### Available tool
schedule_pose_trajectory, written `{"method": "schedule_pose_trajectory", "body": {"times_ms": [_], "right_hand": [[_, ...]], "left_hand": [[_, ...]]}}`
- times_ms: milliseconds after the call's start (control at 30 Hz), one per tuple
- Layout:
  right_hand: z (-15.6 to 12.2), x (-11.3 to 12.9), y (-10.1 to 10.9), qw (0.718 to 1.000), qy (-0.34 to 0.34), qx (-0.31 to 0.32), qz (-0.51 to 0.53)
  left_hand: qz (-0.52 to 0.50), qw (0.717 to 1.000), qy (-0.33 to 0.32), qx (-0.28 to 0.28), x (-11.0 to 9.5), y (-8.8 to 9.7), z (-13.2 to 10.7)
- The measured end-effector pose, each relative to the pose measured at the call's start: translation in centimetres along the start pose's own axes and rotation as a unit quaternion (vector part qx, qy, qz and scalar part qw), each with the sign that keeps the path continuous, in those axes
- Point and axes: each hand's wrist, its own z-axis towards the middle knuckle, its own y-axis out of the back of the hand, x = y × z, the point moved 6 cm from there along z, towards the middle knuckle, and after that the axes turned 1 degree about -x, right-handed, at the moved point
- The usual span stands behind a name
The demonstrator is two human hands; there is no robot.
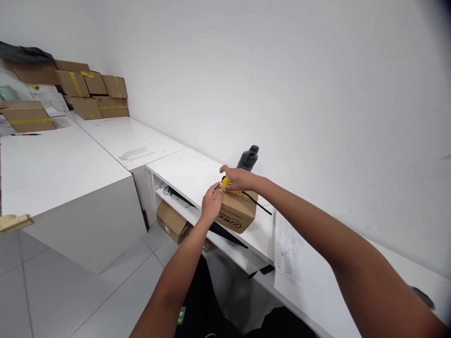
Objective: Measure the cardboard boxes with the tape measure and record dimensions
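A small brown cardboard box (236,210) with dark print on its side stands on the white shelf unit. My left hand (212,204) grips the left end of the box, its fingers on the top edge. Over the box top, my right hand (238,179) is closed on a yellow tool (226,182), whose exact kind I cannot make out; its lower end meets the box near my left fingertips. Yellow tape shows along the box top, partly covered by my right hand. A thin black rod or cord (259,204) sticks out to the right across the box.
Behind the box stands a dark bottle (247,159) by the wall. A printed sheet (287,249) hangs to the right. Another carton (172,221) sits below the shelf. Taped cartons (112,107) are stacked on the far white table (102,141). At far left, part of another person's hand touches a carton.
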Motion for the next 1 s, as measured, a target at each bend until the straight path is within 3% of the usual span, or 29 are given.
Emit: {"method": "schedule_pose_trajectory", "body": {"times_ms": [267, 567, 767, 1000], "right_hand": [[-7.2, -4.7, -1.4, 0.997, -0.062, -0.020, 0.044], [-14.5, -10.2, -4.0, 0.984, -0.120, -0.074, 0.110], [-15.6, -10.7, -3.9, 0.981, -0.128, -0.092, 0.112], [-13.8, -9.6, -3.4, 0.984, -0.085, -0.114, 0.107]], "left_hand": [[0.094, 0.996, 0.005, 0.000, -0.6, 0.6, 0.5], [0.084, 0.996, -0.001, -0.002, -0.7, -0.1, 1.3], [0.070, 0.997, -0.016, -0.007, -1.0, -0.4, 1.6], [0.064, 0.998, -0.003, -0.012, -0.7, -0.5, 1.8]]}}
